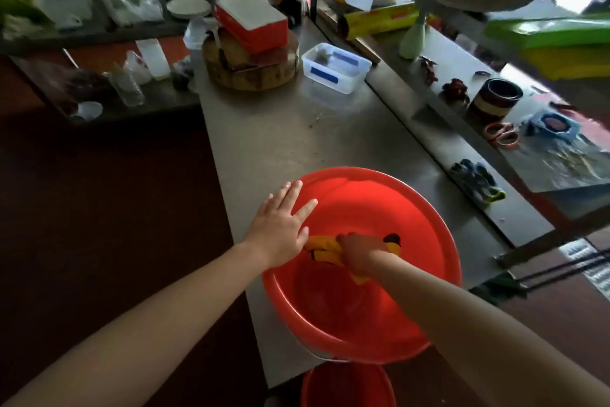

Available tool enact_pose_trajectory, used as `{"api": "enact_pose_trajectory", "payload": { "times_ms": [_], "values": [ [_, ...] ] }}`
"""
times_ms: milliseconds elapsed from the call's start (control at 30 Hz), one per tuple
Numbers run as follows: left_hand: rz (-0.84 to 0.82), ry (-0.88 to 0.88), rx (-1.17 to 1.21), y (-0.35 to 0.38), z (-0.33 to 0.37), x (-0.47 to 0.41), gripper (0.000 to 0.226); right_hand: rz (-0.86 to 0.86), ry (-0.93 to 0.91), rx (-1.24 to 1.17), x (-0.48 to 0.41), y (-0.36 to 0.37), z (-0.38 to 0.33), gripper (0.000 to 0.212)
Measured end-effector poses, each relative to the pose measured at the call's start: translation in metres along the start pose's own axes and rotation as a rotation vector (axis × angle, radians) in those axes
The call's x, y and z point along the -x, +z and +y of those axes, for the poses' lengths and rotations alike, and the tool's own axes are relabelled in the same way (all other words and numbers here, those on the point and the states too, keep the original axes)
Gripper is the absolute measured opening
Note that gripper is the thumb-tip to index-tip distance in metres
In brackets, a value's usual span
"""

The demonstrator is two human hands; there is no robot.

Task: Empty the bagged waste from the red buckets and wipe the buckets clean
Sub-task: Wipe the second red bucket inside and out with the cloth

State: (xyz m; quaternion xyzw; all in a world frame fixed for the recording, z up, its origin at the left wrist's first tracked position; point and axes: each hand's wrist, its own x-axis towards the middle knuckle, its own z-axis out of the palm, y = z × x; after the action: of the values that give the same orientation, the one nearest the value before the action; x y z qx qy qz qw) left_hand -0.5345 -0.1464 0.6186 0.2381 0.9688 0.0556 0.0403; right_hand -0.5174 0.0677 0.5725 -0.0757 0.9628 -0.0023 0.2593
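Two buckets show. A big round red plastic bucket [412,208] fills the lower centre of the frame, standing at the near end of the grey metal surface [280,136]. A second red plastic bucket [346,387] peeks in at the bottom edge, lower than the surface. No bagged waste shows in the big bucket, so I judge the step in hand to be wiping its inside.

To do the wipe well, I would bear down firmly on the rim, since the bucket sits close to the edge and a sideways swipe could slide or tip it. The cloth is best spread flatter against the wall and swept round in overlapping rings from rim to floor. It should be turned to a clean face once soiled.

The right hand [359,251] is down inside the big bucket, left of the middle of its bowl. Its grip is closed in a fist round a bunched yellow cloth with dark patches [321,246], which sticks out on both sides of the knuckles. Whether the cloth touches the wall just here I cannot tell. The left hand [280,225] lies flat on the bucket's left rim, fingers straight and spread, pointing toward the upper right. Its grip is wide and holds nothing; it only presses.
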Motion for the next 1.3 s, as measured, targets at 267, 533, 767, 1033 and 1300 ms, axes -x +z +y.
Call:
{"api": "enact_pose_trajectory", "payload": {
  "times_ms": [267, 533, 767, 1033, 1300],
  "values": [
    [0.092, 0.035, 0.068, 0.011, -0.004, 0.003, 0.06, -0.484, 0.072, 0.027, -0.027, 0.07, -0.01, 0.076],
    [0.102, 0.048, 0.059, 0.015, -0.005, 0.006, 0.058, -0.426, 0.085, -0.143, -0.028, 0.105, -0.019, 0.086],
    [0.122, 0.047, 0.057, 0.018, -0.002, 0.003, 0.053, -0.253, 0.204, -0.376, -0.05, 0.127, -0.012, 0.075],
    [0.076, 0.027, 0.025, 0.015, -0.002, 0.005, 0.043, -0.153, 0.234, -0.457, -0.063, 0.114, -0.073, 0.08],
    [0.053, 0.019, -0.007, 0.012, -0.001, 0.004, 0.041, -0.261, 0.228, -0.433, -0.065, 0.111, -0.047, 0.067]
  ]
}}
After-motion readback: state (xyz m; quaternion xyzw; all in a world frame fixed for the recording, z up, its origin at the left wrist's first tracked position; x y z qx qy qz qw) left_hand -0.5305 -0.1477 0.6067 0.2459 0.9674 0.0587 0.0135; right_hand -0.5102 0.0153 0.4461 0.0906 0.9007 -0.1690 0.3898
